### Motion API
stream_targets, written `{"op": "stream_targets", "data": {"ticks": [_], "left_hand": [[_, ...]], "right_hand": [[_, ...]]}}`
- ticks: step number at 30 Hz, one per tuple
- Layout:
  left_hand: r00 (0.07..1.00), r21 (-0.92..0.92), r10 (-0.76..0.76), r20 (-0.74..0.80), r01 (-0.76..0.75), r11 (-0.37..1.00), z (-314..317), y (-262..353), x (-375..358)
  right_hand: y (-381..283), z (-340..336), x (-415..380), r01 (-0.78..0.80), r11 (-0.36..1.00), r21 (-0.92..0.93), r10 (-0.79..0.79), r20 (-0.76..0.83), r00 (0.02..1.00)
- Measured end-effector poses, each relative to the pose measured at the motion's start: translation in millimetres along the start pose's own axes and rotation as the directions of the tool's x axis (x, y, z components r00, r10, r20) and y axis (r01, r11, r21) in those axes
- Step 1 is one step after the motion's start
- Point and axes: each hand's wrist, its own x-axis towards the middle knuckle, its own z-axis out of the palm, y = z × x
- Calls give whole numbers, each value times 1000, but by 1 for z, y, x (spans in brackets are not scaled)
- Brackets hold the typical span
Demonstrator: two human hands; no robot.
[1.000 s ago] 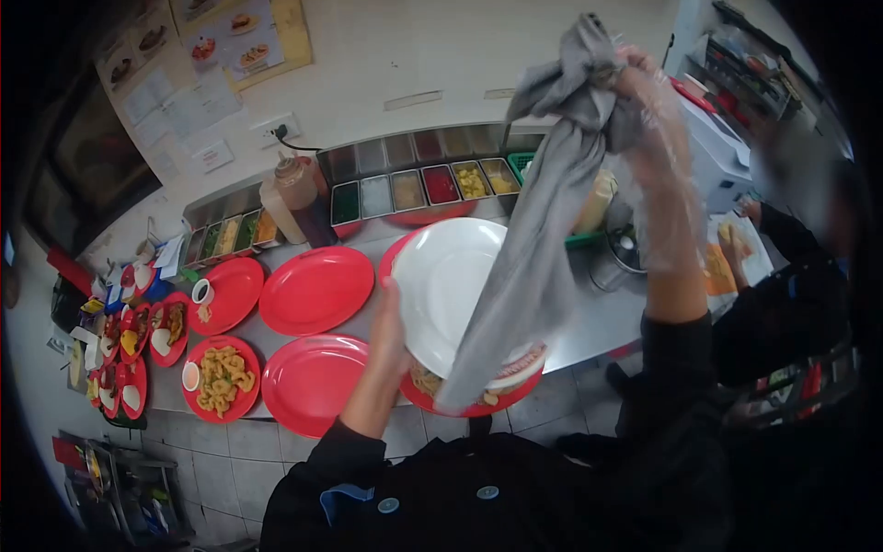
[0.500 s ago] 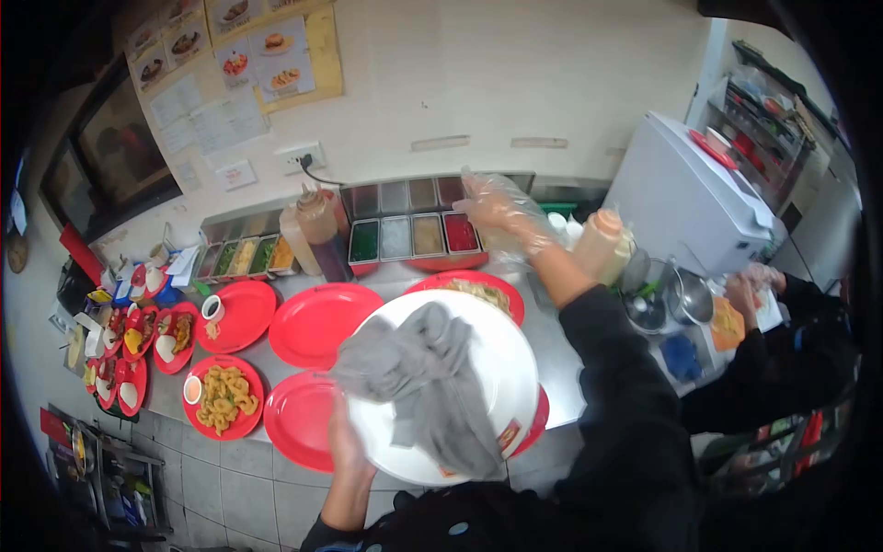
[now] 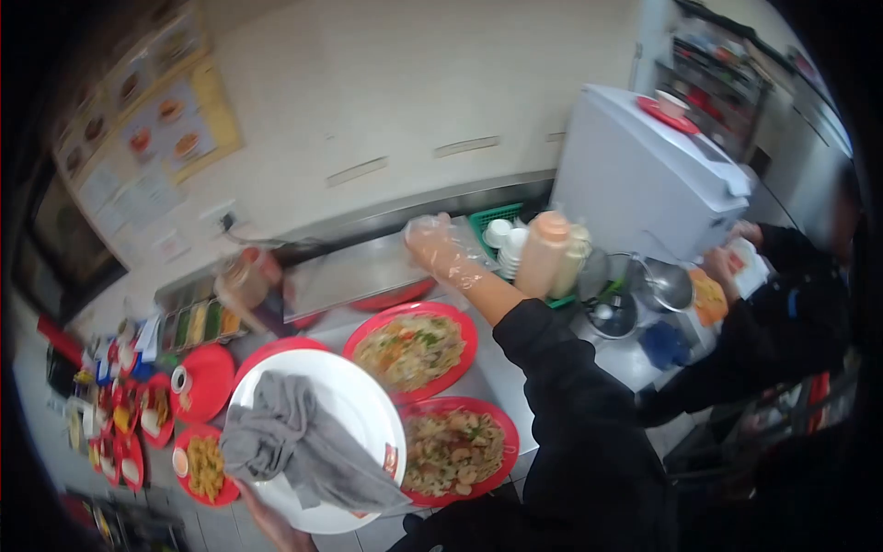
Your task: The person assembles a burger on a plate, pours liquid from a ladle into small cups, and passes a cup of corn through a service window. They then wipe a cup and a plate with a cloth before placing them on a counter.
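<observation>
My left hand (image 3: 269, 517) grips the lower left rim of a large white plate (image 3: 372, 414). A knotted grey cloth (image 3: 303, 442) lies on that plate. In a clear plastic glove, my right hand (image 3: 437, 247) rests at the right end of a metal lid (image 3: 354, 274) that covers the condiment trays; its fingers look curled on the lid's edge. Below it on the counter are a red plate of noodles (image 3: 412, 351) and a second red plate of noodles with meat (image 3: 460, 451), partly behind the white plate.
A green basket (image 3: 480, 221) holds white cups beside sauce bottles (image 3: 543, 253). Metal bowls (image 3: 670, 285) stand further right, near a co-worker's hands (image 3: 731, 262). Red plates of food (image 3: 204, 465) line the left. A white appliance (image 3: 635, 175) stands at the back right.
The view has shifted right. The condiment trays, open before, are now covered by the lid under my right hand. The white plate has moved left, showing more of both noodle plates.
</observation>
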Motion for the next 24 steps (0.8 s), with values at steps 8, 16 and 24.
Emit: {"op": "stream_targets", "data": {"ticks": [8, 16, 24], "left_hand": [[987, 44, -72, 145, 67, 997, 19, -30, 31], [976, -19, -130, 175, 135, 991, 51, -41, 29], [986, -2, -93, 137, 94, 996, 50, -34, 21]], "right_hand": [[274, -235, -69, -567, 660, -493, 71, -710, 701], [440, -252, -156, -907, 350, -233, 893, -210, 399], [459, -236, -152, -804, 594, 13, 794, -172, 583]]}}
